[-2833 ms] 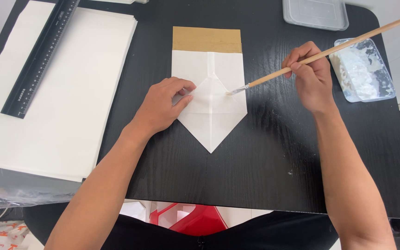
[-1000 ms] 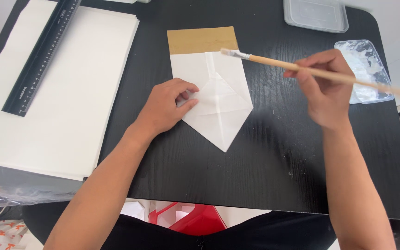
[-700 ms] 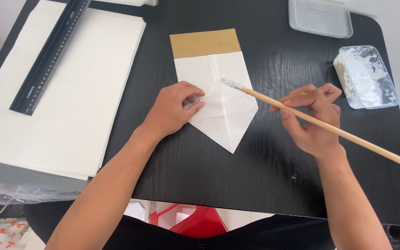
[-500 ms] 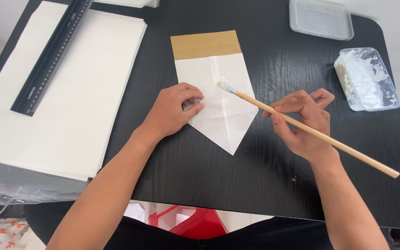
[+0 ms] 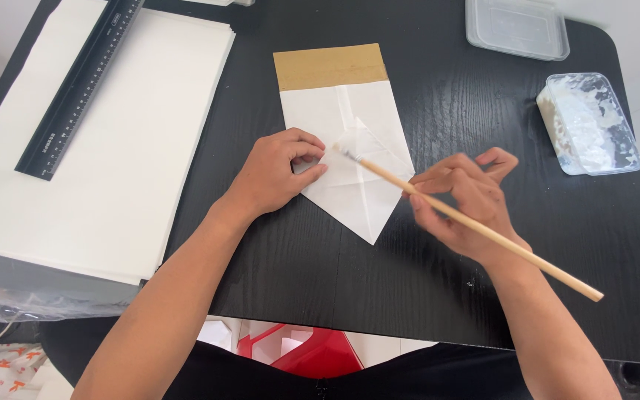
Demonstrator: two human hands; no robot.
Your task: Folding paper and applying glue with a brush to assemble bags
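right hand point(image 5: 462, 198) pinches the long wooden brush point(image 5: 468, 221) pencil-style, bristles touching the folded white paper point(image 5: 357, 159) at mid-table; left hand point(image 5: 275, 174), fingers curled down, pins that paper flat so it can't skid; farther off, the paste tray point(image 5: 590, 122) waits near the right edge.

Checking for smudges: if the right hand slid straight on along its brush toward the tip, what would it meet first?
Probably the folded white paper, then the left hand pinning it; the right hand already overlaps its edge.
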